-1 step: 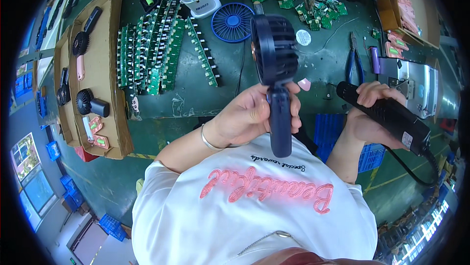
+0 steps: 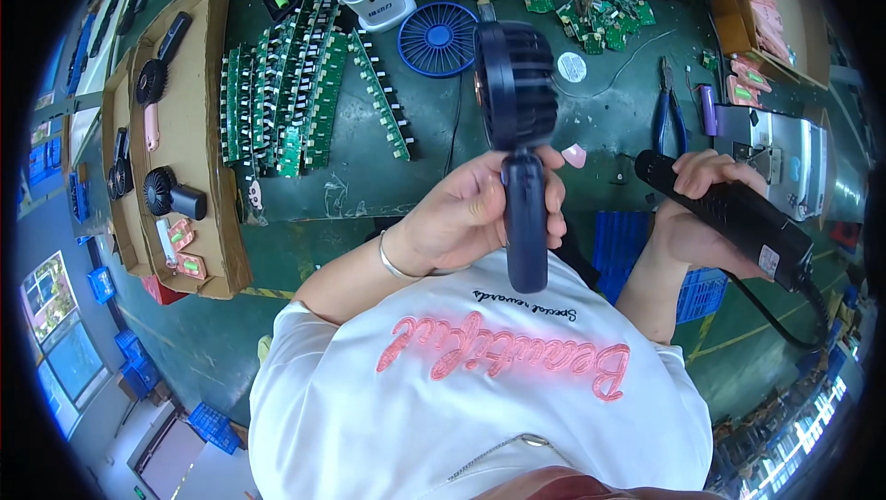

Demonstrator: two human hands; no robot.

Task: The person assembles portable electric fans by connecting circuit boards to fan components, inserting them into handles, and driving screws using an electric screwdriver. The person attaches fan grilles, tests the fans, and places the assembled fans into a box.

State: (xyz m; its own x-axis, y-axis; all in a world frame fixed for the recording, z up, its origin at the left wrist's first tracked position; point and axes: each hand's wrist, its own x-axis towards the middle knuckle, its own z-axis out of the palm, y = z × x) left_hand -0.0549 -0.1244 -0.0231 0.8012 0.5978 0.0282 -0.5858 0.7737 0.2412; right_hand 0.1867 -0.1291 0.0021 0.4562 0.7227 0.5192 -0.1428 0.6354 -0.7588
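Standing at a green workbench [image 2: 369, 191]. Seeing at left a cardboard tray [image 2: 198, 84] holding small fans [image 2: 159, 190], with green circuit strips [image 2: 286, 103] beside it. Grasping a dark handheld fan [image 2: 519, 98] round its handle with the left hand [image 2: 466, 211], over the bench's near edge. Gripping a black corded tool [image 2: 729, 214] with the right hand [image 2: 681, 234], well apart from the fan. Noting blue-handled pliers [image 2: 660, 121] beyond the tool, near a purple cylinder [image 2: 708, 110].

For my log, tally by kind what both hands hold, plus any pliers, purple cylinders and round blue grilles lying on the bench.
Dark handheld fan, left hand: 1
Black corded tool, right hand: 1
Blue-handled pliers: 1
Purple cylinder: 1
Round blue grille: 1
Total: 5
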